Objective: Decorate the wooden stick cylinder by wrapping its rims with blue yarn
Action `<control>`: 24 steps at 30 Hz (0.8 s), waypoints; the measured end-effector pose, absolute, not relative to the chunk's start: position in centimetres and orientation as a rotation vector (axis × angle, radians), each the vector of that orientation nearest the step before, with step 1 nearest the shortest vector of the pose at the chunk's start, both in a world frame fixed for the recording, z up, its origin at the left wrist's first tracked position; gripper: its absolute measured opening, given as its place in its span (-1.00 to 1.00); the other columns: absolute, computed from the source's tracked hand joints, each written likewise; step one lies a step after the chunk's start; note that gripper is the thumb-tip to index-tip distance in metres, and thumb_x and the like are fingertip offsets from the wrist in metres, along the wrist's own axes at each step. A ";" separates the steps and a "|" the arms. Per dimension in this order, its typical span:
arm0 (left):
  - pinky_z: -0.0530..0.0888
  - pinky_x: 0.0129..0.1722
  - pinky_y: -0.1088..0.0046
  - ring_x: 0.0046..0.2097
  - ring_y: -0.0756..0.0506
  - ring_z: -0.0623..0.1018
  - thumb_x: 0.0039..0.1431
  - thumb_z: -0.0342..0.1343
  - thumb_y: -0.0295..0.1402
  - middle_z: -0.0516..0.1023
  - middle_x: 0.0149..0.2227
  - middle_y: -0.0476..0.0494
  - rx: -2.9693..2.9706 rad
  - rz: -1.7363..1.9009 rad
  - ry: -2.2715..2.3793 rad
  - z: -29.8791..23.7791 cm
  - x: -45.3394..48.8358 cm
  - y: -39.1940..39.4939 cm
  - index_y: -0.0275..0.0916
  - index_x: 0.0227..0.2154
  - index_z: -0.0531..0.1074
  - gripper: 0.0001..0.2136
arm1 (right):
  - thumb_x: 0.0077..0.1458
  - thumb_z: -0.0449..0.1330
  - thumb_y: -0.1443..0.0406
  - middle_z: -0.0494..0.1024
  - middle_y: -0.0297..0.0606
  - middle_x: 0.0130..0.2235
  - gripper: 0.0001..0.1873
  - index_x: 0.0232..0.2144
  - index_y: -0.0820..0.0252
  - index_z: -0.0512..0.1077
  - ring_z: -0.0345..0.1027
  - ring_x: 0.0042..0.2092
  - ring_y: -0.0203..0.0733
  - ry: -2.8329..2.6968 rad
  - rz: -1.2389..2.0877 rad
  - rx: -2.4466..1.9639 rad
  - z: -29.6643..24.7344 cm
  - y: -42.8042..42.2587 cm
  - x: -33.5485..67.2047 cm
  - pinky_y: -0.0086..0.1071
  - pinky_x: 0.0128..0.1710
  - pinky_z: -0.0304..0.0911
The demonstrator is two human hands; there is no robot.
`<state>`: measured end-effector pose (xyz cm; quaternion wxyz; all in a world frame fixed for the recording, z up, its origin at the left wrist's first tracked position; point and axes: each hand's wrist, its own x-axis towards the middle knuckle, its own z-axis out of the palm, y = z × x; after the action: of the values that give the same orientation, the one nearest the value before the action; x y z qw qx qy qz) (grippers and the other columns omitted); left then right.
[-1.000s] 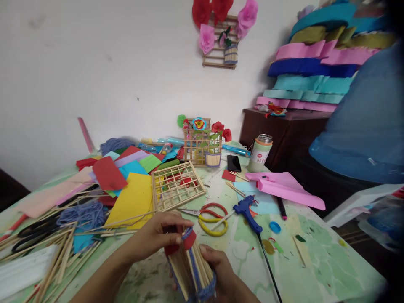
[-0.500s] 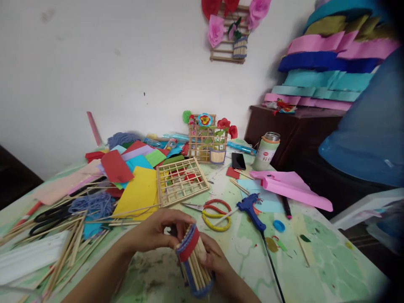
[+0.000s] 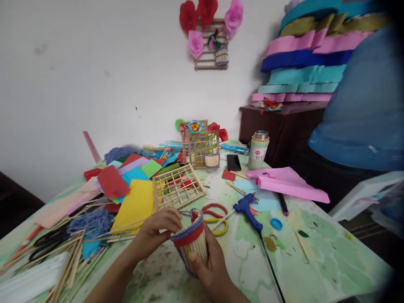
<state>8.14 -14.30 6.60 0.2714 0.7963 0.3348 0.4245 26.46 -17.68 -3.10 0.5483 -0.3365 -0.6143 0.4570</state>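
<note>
Lower centre: right hand (image 3: 212, 263) grasps stick cup (image 3: 195, 248). Left hand (image 3: 158, 231) is at its rim (image 3: 189, 231); whether it pinches cannot be determined. Glue gun (image 3: 249, 211) lies right of centre.

The cup (image 3: 191, 241) looks matt wood with rough yarn edging (image 3: 188, 231).

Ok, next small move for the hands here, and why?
Probably run the left hand along the blue cord to check its seating: its fingers are at the rim, the cord sits just above the red band, and the right hand steadies the stick cup.
</note>
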 end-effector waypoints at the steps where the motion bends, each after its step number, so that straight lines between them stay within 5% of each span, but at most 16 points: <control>1: 0.37 -0.19 0.28 -0.20 -0.20 0.48 -0.02 0.18 -0.44 0.56 -0.34 -0.26 2.133 1.185 0.987 6.2 8.2 -14.3 -0.17 -0.49 0.58 -0.91 | 0.04 0.09 0.09 0.12 -0.09 0.19 -0.27 0.20 0.20 -0.02 -0.01 0.21 -0.03 -1.464 1.043 -0.836 -3.3 -17.6 26.4 -0.16 0.19 -0.05; 9: 0.38 -0.51 0.51 -0.51 -0.06 0.48 -0.04 0.18 -0.39 0.55 -0.53 -0.12 1.805 1.146 1.323 3.7 9.0 -14.7 -0.20 -0.44 0.57 -0.91 | 0.05 0.10 0.17 0.16 -0.08 0.18 -0.28 0.20 0.22 -0.03 0.03 0.20 -0.06 -1.538 0.869 -1.071 -3.4 -17.4 26.6 -0.18 0.17 0.02; 19: 0.39 -0.32 0.45 -0.31 -0.12 0.45 -0.03 0.13 -0.28 0.47 -0.38 -0.10 1.646 1.077 1.183 2.8 10.4 -15.1 -0.25 -0.35 0.44 -0.81 | 0.00 0.11 0.27 0.21 -0.02 0.15 -0.30 0.18 0.32 0.04 0.11 0.16 -0.02 -1.605 0.784 -1.246 -2.5 -17.2 26.8 -0.14 0.13 0.10; 24: 0.35 -0.37 0.48 -0.37 -0.09 0.39 0.01 0.09 -0.18 0.40 -0.48 -0.07 1.696 1.079 1.365 2.4 10.6 -15.2 -0.27 -0.51 0.40 -0.77 | 0.01 0.11 0.26 0.19 0.00 0.16 -0.29 0.19 0.37 0.02 0.08 0.18 -0.02 -1.644 0.788 -1.247 -2.5 -17.3 26.7 -0.14 0.14 0.09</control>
<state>10.62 -15.19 2.39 0.3482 0.6543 0.5265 0.4164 26.66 -17.31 -2.47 0.4497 -0.5042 -0.6649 0.3185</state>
